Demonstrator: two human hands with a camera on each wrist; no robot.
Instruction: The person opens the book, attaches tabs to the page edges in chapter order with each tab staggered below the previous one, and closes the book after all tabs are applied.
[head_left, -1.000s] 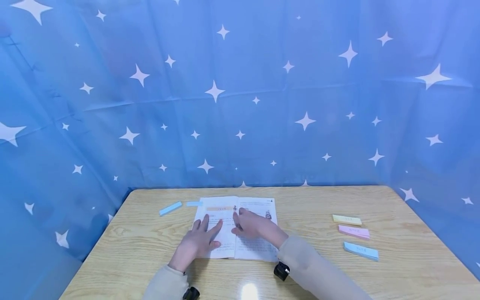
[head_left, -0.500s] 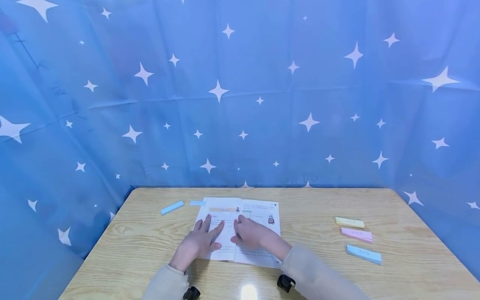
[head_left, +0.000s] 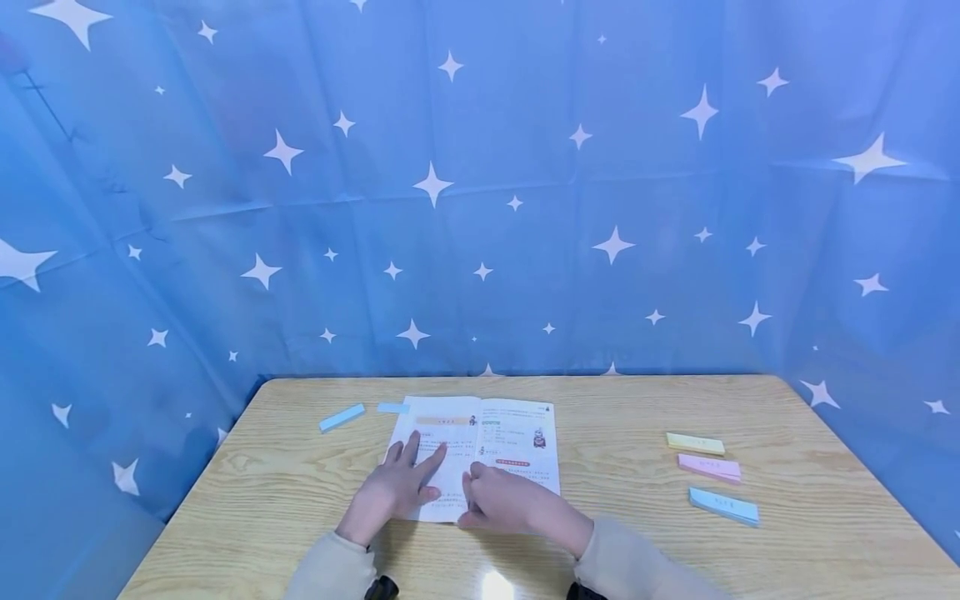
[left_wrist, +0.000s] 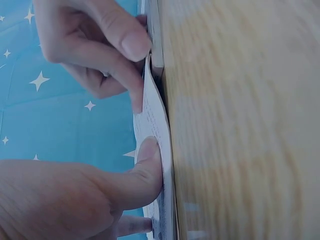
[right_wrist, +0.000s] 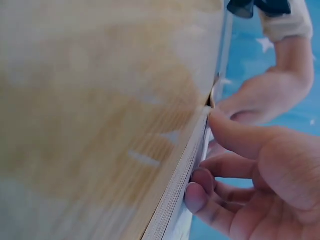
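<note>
An open book (head_left: 517, 425) lies on the wooden table, printed text on both pages. My left hand (head_left: 393, 486) rests on the left page with its fingers spread; in the left wrist view its thumb (left_wrist: 149, 155) presses on the paper. At the lower end of the book's middle fold is my right hand (head_left: 510, 500), fingers curled, touching the pages near the bottom edge. The right wrist view shows its thumb (right_wrist: 225, 127) at the book's edge, the other fingers bent in. A blue paper strip (head_left: 392, 408) sticks out at the book's upper left side.
Left of the book lies a blue strip-shaped pad (head_left: 342, 417). On the right lie a yellow pad (head_left: 695, 443), a pink pad (head_left: 709, 467) and a larger blue pad (head_left: 723, 506), each with small writing. A blue star-patterned curtain (head_left: 525, 233) hangs behind the table (head_left: 262, 517).
My right hand has slid down along the middle fold toward the book's near edge, uncovering more of the right page. My left hand has stayed in place.
</note>
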